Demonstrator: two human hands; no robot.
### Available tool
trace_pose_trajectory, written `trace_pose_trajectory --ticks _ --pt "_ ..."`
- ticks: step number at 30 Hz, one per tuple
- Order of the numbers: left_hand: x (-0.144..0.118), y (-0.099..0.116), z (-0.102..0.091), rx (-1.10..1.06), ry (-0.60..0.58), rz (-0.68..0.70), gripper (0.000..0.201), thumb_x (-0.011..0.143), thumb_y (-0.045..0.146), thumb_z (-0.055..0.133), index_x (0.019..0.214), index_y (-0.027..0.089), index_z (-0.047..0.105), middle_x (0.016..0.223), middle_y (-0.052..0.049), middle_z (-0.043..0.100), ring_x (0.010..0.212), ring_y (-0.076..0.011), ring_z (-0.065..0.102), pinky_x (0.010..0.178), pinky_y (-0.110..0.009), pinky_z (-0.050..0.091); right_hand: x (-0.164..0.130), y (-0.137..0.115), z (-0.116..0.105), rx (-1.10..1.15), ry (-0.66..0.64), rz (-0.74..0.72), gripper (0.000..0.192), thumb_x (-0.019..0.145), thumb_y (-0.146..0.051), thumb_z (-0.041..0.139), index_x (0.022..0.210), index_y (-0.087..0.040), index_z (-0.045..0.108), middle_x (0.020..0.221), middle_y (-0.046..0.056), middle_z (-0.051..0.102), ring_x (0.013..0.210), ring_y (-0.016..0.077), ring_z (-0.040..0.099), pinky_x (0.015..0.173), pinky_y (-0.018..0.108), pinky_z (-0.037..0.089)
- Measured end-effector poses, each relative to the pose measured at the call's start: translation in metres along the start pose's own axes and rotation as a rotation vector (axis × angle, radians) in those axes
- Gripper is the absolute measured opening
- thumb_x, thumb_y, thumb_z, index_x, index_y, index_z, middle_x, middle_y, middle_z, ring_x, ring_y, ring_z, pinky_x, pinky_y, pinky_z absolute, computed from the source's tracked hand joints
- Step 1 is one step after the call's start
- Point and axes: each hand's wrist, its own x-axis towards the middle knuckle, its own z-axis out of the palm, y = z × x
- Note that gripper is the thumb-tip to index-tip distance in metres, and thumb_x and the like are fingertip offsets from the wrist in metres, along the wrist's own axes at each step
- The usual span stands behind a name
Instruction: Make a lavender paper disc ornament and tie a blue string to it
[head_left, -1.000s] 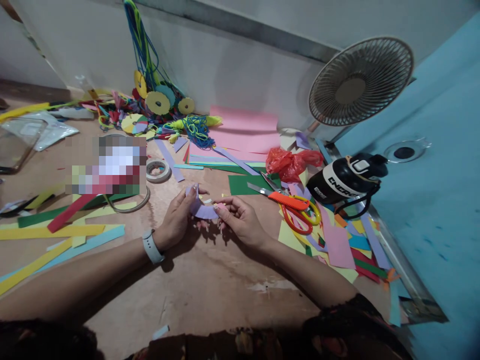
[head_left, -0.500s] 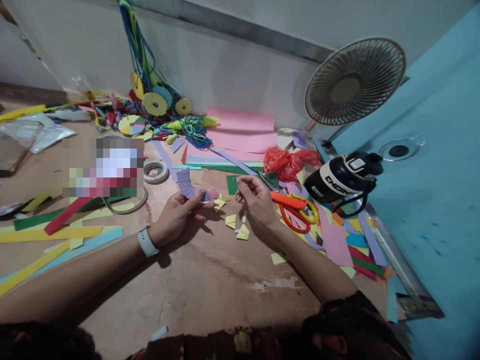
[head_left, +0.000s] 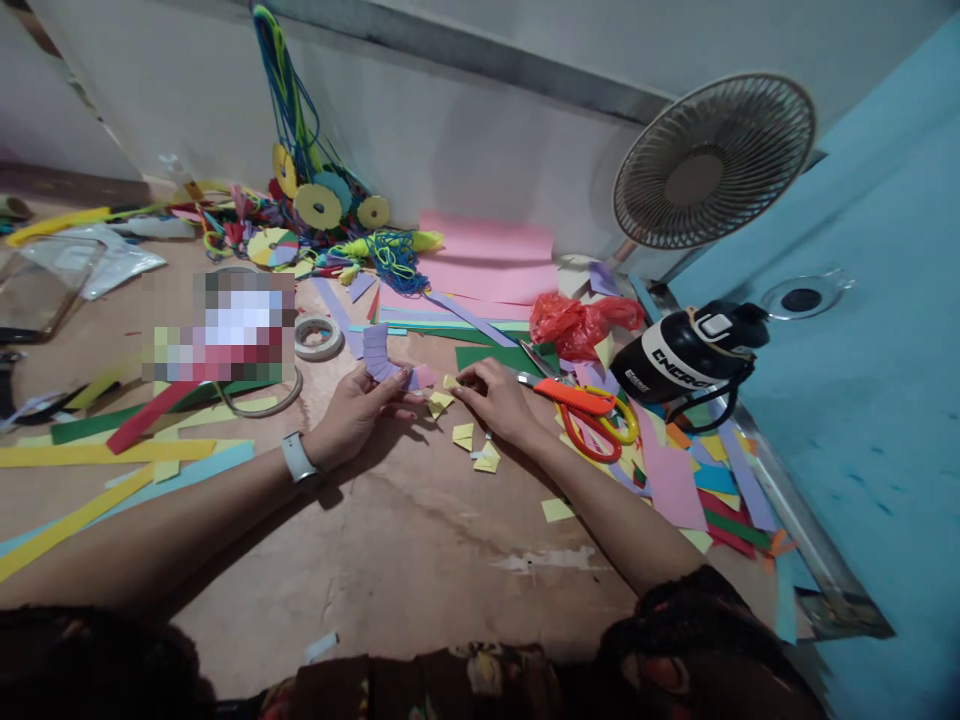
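Many paper scraps, brown tabletop, fan

The scene was dimly and evenly lit, with soft light falling from above and ahead. Faint shadows lay on the counter under the forearms. The wall showed a dull sheen. Wide-angle distortion bent the edges, and the dark clothing along the bottom was blurred. One patch left of centre was pixelated.
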Motion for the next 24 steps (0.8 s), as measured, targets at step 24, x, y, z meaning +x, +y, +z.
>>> trace_pose_trajectory --ticks 24 --pt "0.006 -0.002 0.008 0.019 -0.106 0.074 0.023 0.074 0.027 0.078 0.086 0.013 0.064 0.080 -0.004 0.070 0.073 -0.0155 0.069 0.058 -0.020 0.056 0.001 0.011 0.016 0.521 0.143 0.009 0.030 0.082 -0.038 0.061 0.105 -0.020 0.060 0.087 0.001 0.067 0.074 0.0135 0.066 0.069 0.027 0.051"
